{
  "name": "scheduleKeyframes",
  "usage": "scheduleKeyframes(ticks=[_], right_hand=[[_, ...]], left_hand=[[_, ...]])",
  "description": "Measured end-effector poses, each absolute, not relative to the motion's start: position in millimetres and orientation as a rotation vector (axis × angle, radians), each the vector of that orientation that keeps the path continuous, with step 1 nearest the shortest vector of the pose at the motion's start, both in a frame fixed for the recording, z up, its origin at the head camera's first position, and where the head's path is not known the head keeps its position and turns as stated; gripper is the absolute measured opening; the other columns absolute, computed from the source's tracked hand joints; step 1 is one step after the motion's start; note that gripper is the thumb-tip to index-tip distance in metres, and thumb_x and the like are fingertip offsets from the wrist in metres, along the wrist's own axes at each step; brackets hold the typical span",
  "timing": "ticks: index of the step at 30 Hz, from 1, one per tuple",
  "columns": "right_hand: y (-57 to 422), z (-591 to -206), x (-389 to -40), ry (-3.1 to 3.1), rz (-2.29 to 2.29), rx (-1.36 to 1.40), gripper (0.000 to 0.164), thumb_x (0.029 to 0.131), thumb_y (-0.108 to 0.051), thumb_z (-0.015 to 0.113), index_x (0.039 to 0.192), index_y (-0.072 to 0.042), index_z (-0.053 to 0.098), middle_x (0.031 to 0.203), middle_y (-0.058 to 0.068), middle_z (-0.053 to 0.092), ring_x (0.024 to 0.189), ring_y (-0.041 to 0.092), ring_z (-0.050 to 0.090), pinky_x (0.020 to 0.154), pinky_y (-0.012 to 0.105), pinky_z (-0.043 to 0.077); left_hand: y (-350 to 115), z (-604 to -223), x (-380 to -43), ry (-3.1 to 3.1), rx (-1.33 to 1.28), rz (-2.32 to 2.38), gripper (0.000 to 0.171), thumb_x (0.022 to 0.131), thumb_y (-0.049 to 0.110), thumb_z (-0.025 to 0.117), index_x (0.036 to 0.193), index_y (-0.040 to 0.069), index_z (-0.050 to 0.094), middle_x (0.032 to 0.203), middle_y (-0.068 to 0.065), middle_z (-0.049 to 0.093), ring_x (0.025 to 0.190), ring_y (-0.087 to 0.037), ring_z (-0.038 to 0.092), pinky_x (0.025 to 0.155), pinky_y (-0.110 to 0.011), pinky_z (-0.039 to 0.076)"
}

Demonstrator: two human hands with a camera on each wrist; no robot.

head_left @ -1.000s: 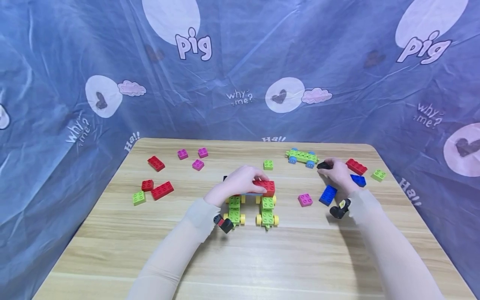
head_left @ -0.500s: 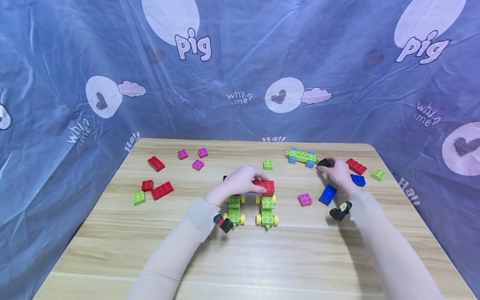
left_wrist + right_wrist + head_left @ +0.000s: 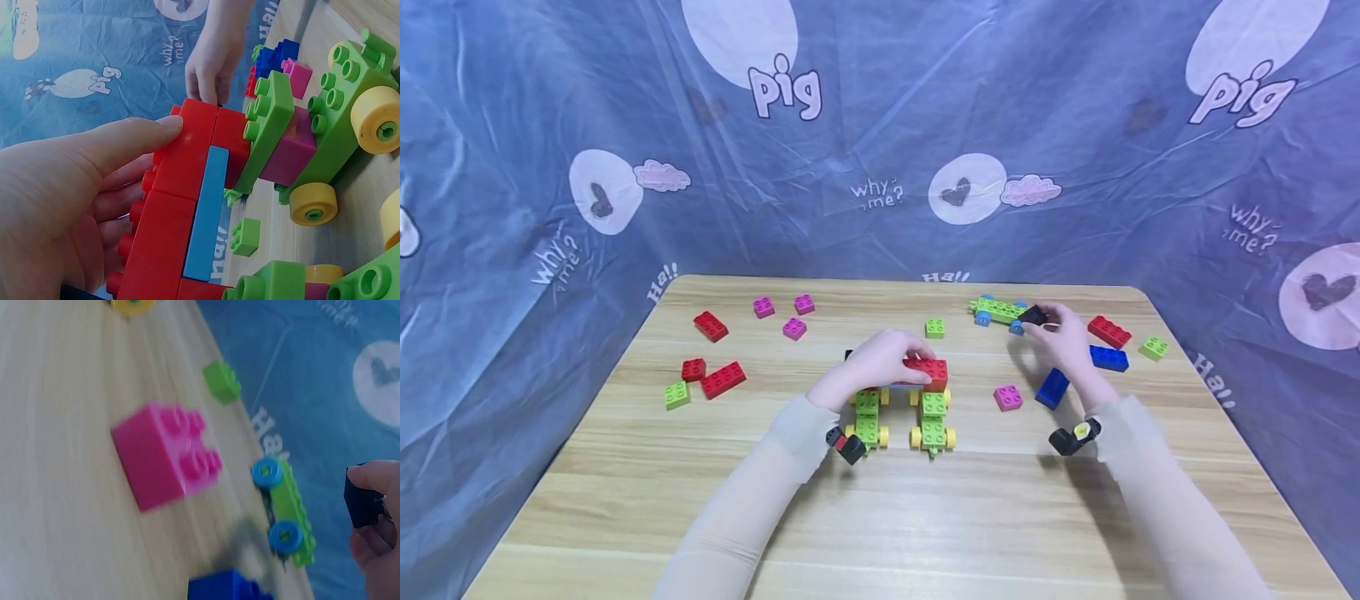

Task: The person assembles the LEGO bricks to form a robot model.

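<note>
My left hand (image 3: pixel 886 360) grips the row of red bricks (image 3: pixel 165 244) along the top of a built toy, thumb on one side and fingers on the other. Under the red row a blue flat piece (image 3: pixel 206 215) shows. The row spans two green wheeled bases (image 3: pixel 933 432) with yellow wheels. In the right wrist view, thumb and fingers of my right hand (image 3: pixel 382 531) pinch a small black brick (image 3: pixel 361 499). In the head view that brick overlaps the end of a green wheeled base with blue wheels (image 3: pixel 996 311).
A pink brick (image 3: pixel 1008 397) and two blue bricks (image 3: pixel 1052 388) lie near my right wrist. Red (image 3: pixel 1108 332) and green (image 3: pixel 1153 347) bricks sit at the far right. Several pink, red and green bricks (image 3: pixel 724 380) are spread over the left. A small green brick (image 3: pixel 935 328) stands behind the toy.
My right hand has lifted the black brick off the table and shifted slightly left with it, toward the blue-wheeled base. The left hand stays on the red row.
</note>
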State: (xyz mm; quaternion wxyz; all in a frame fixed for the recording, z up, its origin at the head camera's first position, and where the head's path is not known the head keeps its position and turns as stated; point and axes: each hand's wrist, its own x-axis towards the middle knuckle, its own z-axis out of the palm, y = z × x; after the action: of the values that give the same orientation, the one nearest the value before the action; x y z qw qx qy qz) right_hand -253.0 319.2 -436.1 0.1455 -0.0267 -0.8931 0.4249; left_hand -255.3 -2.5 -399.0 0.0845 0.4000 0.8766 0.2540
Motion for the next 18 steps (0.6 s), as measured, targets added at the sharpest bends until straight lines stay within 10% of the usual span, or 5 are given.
scheduleKeyframes(ticks=[9, 18], right_hand=[[295.4, -424.6, -241.3, -2.546, 1.315, -0.020, 0.051, 0.091, -0.017, 0.067, 0.132, 0.007, 0.050, 0.127, 0.029, 0.056, 0.110, 0.040, 0.057, 0.078, 0.005, 0.040], [265.7, -413.1, -228.4, -2.560, 1.367, 0.135, 0.048, 0.089, -0.014, 0.068, 0.130, 0.006, 0.053, 0.125, 0.028, 0.057, 0.106, 0.035, 0.061, 0.075, 0.004, 0.042]], left_hand=[[-3.0, -398.6, -255.6, 2.614, 1.188, 0.763, 0.033, 0.085, 0.029, 0.074, 0.113, 0.013, 0.071, 0.111, 0.000, 0.071, 0.100, -0.013, 0.064, 0.090, -0.028, 0.050], [-2.7, -398.7, -255.8, 2.611, 1.181, 0.765, 0.034, 0.084, 0.029, 0.075, 0.114, 0.013, 0.071, 0.113, -0.001, 0.070, 0.101, -0.013, 0.065, 0.091, -0.029, 0.050]])
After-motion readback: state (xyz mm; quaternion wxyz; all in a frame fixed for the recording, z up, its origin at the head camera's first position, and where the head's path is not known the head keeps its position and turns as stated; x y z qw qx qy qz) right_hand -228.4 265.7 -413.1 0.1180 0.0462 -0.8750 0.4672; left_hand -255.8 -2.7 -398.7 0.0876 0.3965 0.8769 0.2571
